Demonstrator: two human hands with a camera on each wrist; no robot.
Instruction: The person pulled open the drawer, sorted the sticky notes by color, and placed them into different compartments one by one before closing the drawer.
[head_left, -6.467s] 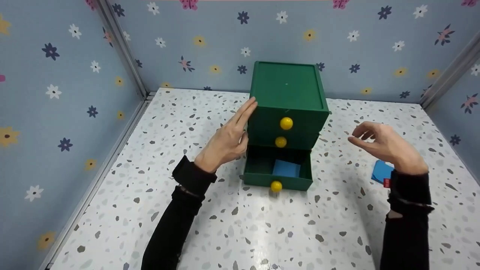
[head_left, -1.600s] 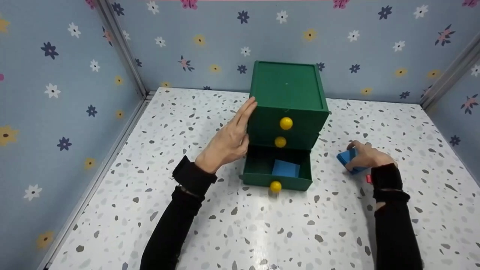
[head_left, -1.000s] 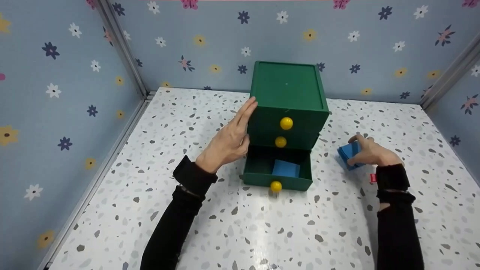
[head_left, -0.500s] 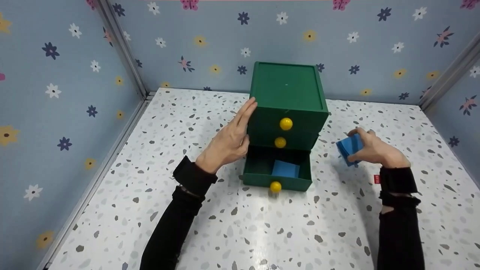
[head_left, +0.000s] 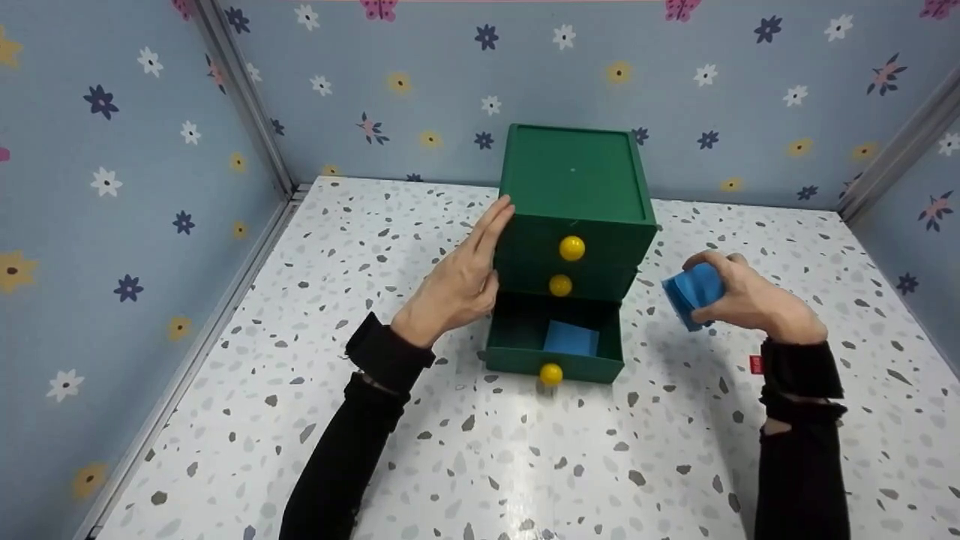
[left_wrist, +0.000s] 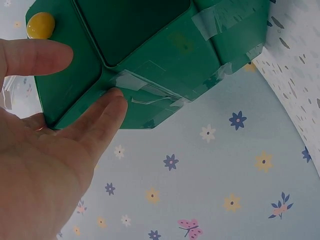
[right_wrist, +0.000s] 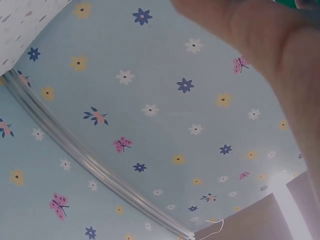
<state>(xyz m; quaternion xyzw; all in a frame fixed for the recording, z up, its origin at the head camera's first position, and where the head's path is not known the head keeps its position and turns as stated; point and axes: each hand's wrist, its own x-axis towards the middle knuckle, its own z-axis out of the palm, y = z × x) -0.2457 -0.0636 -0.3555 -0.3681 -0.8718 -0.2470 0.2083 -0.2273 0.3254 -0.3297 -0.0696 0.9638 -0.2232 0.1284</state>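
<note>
My right hand (head_left: pixel 750 296) pinches a folded blue cloth (head_left: pixel 696 286) between thumb and fingers, over the table to the right of a green drawer cabinet (head_left: pixel 574 172). The right wrist view catches only part of that hand (right_wrist: pixel 280 45); the cloth does not show there. On the cabinet's left side, my left hand (head_left: pixel 454 289) rests with its fingers extended, and the left wrist view has the fingertips (left_wrist: pixel 117 100) against the taped green wall. The bottom drawer (head_left: pixel 517 358) is pulled out, with a flat blue piece (head_left: pixel 571 338) inside. The two upper drawers are closed.
Yellow ball knobs (head_left: pixel 572 248) stick out from the drawer fronts. The speckled white table (head_left: pixel 562 465) is bounded by a flowered back wall (head_left: pixel 442 90) and side walls with metal corner rails (head_left: pixel 247 97). A red tag (head_left: pixel 756 364) sits at the right cuff.
My right hand came down to the blue cloth lying at the right, took hold of it and has raised it slightly toward the back. The left hand and drawers stay put.
</note>
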